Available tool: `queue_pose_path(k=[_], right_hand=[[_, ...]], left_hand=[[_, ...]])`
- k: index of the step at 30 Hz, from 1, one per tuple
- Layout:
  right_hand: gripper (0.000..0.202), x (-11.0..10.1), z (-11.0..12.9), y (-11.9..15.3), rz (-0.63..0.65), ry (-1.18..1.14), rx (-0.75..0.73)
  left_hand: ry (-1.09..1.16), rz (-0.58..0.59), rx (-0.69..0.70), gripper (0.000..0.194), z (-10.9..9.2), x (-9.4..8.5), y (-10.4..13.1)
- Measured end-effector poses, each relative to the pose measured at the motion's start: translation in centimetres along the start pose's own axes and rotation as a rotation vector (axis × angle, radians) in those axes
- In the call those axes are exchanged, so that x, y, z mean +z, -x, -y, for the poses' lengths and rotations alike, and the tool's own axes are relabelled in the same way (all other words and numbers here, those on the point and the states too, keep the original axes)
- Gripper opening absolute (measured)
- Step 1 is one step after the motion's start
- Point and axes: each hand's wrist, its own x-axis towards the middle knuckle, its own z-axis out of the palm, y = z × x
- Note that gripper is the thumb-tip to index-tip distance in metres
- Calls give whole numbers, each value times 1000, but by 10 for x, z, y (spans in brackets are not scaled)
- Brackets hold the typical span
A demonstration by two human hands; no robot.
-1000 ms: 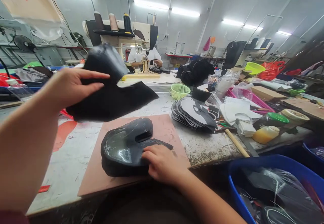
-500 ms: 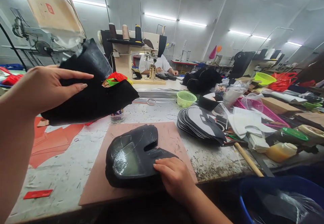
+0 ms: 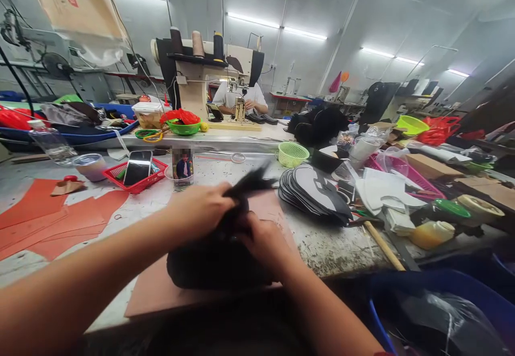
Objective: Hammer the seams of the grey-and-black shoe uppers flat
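Left hand (image 3: 209,208): fingers closed on a thin black piece (image 3: 251,180), up off the stack, motion-blurred; thumb hidden. Right hand (image 3: 267,240): fingers curled in at the black stack (image 3: 217,267), just beside the left. Can't tell whether they pinch a layer or only press. The stack sits on the pink board (image 3: 148,294), at the near edge of the bench (image 3: 330,248).

Handling, my read: the piece looks limp, so grip near an edge and move it slowly, or it folds under itself. Brace the stack with the right hand so lower layers don't slide. Check that just one layer is in the grip; the blur hides that. Square the outlines before letting go. Watch the board's near edge, since the stack sits close to it.

Counts:
- thin black piece in the left hand: looks like 1, blur limits this
- black stack: 1, layers not countable
- pink board: 1
- grey-and-white stack (image 3: 316,192), right of the board: 1, many layers, can't count
- thread spools (image 3: 197,43) on the sewing machine (image 3: 191,85): 3
- phone (image 3: 138,168): 1, in 1 red basket (image 3: 134,189)
- pale green basket (image 3: 293,154): 1
- green bowl (image 3: 183,128): 1
- wooden handle (image 3: 384,246): 1
- orange sheets (image 3: 76,213): several, overlapping, no firm number
- co-worker (image 3: 257,97) across the bench: 1
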Motion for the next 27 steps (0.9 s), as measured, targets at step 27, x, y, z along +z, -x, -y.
queue_pose_path(k=[27], right_hand=[[32, -13, -6, 39, 251, 10, -102]], left_hand=[[630, 212, -137, 63, 65, 8, -30]])
